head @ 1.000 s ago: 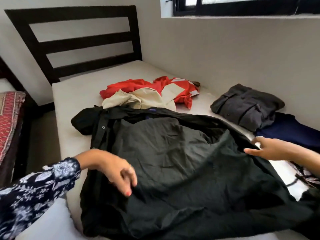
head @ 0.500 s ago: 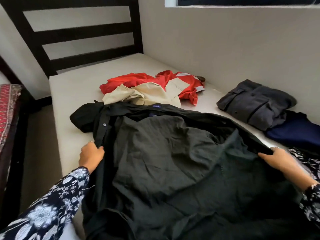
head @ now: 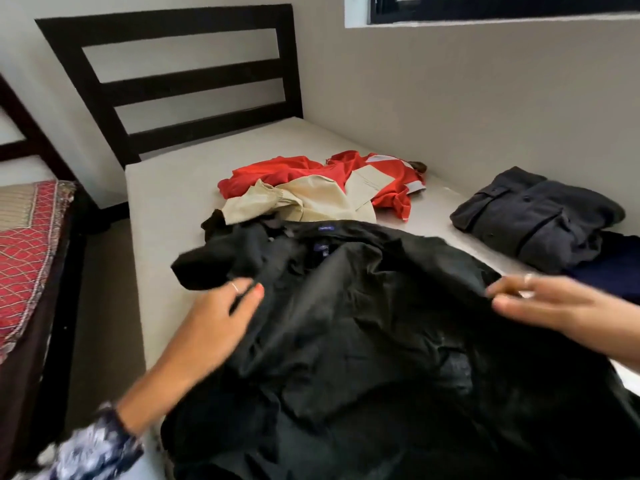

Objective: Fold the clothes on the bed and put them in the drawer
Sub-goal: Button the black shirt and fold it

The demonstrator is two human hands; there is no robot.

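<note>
A black shirt lies spread, collar away from me, across the near half of the mattress. My left hand rests with straight fingers on the shirt's left side, just below its bunched sleeve. At the shirt's right edge, my right hand pinches the fabric between thumb and fingers; it is motion-blurred. Behind the shirt lie a crumpled beige garment and a red garment. No drawer is in view.
A folded grey shirt sits on a navy garment by the wall at the right. The dark slatted headboard stands at the far end. A second bed with a red patterned cover is at the left across a narrow floor gap.
My left hand let go of the shirt's left front edge and now lies flat on it; the left sleeve has shifted inward. My right hand has lifted the shirt's right edge slightly.
</note>
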